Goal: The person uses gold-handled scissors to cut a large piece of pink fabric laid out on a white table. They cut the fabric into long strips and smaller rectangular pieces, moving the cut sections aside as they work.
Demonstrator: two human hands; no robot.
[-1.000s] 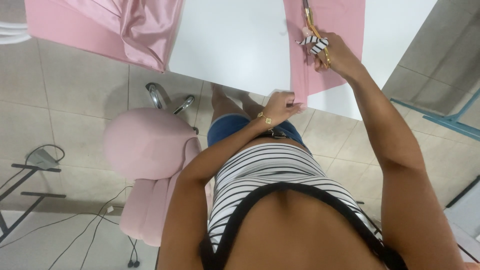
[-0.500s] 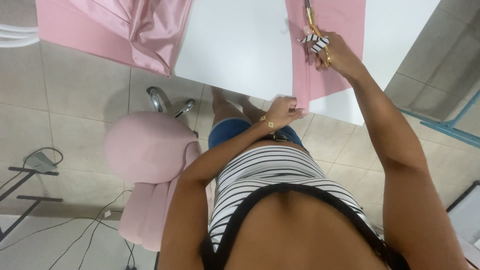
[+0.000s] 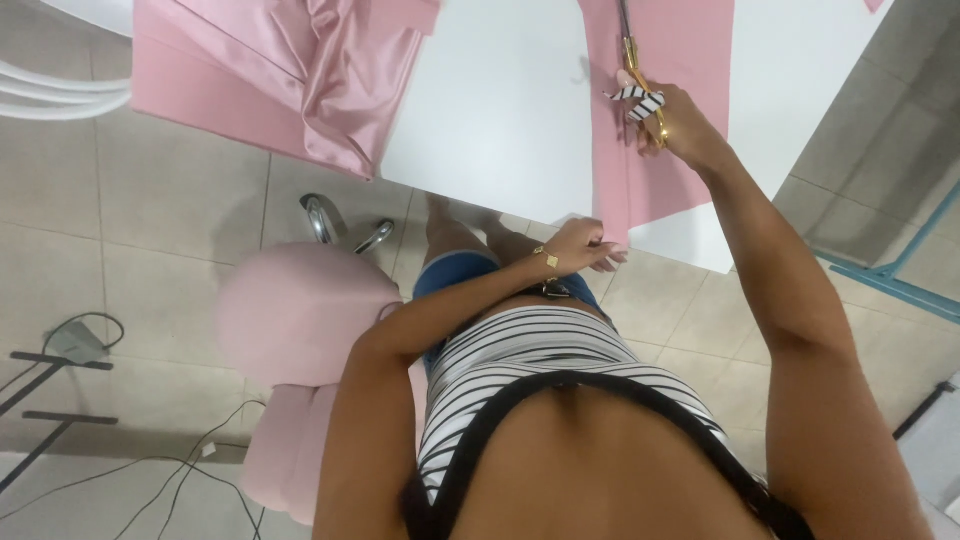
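Observation:
My right hand (image 3: 672,122) grips gold-handled scissors (image 3: 636,62) that have a striped ribbon tied at the handle. Their blades lie along a flat pink fabric sheet (image 3: 690,60) on the white table (image 3: 500,100). My left hand (image 3: 583,244) pinches the near edge of that pink sheet where it hangs over the table's front edge. A gold bracelet sits on that wrist.
A crumpled, shiny pink cloth (image 3: 300,70) drapes over the table's left side. A pink padded stool (image 3: 300,310) with chrome legs stands on the tiled floor to my left. Cables and a black stand (image 3: 60,400) lie at the far left. A blue frame (image 3: 890,280) is at right.
The view has shifted slightly; the scissors and my right hand sit a little farther along the pink sheet. My left hand keeps its hold at the sheet's edge.

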